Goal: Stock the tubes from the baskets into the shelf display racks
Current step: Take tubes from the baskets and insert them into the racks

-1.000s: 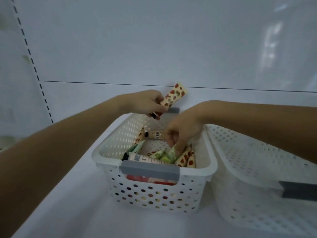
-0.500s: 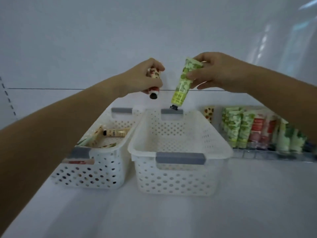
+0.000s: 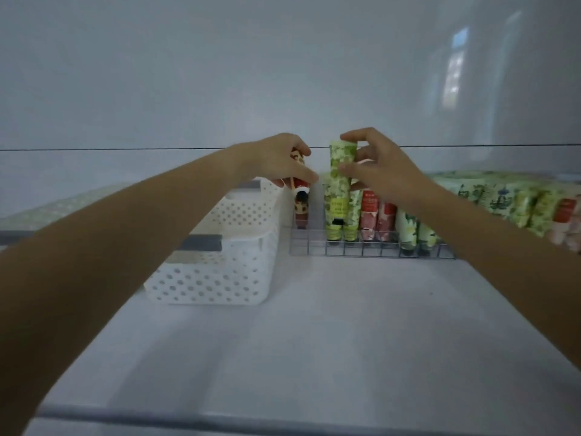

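Both hands have carried their tubes rightward, away from above the white perforated plastic basket (image 3: 220, 272), which now sits at the shelf's left. The left hand (image 3: 279, 165), fingers curled, grips a cream red-spotted tube (image 3: 300, 184), cap down over the grey wire rack's (image 3: 371, 251) left end. The right hand (image 3: 383, 174) pinches an upright green leaf-printed tube (image 3: 339, 184) between thumb and fingertips, cap down over the next lane.

The basket (image 3: 220, 269) sits just left of the rack (image 3: 371, 248) on the shelf (image 3: 314, 341).
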A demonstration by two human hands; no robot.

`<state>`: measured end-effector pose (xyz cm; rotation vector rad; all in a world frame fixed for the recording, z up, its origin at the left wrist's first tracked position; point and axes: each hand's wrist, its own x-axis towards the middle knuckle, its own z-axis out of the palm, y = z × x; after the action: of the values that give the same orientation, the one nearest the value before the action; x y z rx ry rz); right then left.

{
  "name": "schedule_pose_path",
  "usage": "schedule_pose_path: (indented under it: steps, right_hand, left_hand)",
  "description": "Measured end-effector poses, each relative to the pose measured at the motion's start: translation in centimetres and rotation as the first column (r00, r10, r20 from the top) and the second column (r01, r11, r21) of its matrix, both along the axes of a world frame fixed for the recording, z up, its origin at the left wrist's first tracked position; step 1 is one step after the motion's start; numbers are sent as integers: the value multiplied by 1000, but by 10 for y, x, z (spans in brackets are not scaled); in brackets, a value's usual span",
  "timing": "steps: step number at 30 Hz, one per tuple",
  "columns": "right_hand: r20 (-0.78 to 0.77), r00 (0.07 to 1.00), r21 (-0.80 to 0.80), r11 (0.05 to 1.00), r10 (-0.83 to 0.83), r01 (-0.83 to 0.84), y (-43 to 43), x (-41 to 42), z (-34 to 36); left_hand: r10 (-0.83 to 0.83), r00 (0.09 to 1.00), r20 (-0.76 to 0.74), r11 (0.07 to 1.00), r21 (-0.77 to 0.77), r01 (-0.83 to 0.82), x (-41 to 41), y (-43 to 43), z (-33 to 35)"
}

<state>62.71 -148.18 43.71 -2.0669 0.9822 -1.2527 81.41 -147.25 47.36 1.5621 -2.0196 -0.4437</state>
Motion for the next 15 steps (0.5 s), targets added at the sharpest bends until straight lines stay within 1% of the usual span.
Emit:
schedule_pose_path:
  steps: [2,4,6,8,13,15]
  right_hand:
    - [-30,999,-70,997,-42,40,-3,-1,-19]
    - [-42,997,-144,988,-67,60,-7,0,-36]
    - [-40,995,-210,974,-96,85,-10,2,-48]
    - [-52,994,-242,966,-101,85,-11,3,-56]
    - [-238,970,-251,968,-54,-8,-9,7,-69]
    - [-312,946,-304,953,-93,-6,-5,5,-70]
  left_hand:
    - [32,999,26,1000,-2,-32,-10,1,-8]
    - [83,997,-4,996,-32,-83,-17,4,-18]
    - [129,992,12,986,-107,-127,-20,7,-28]
    - [156,987,35,972,-182,-147,-21,10,-33]
    - [174,984,-46,961,-208,-180,-19,10,-36]
    - [171,984,-58,954,-239,-180,-17,9,-37]
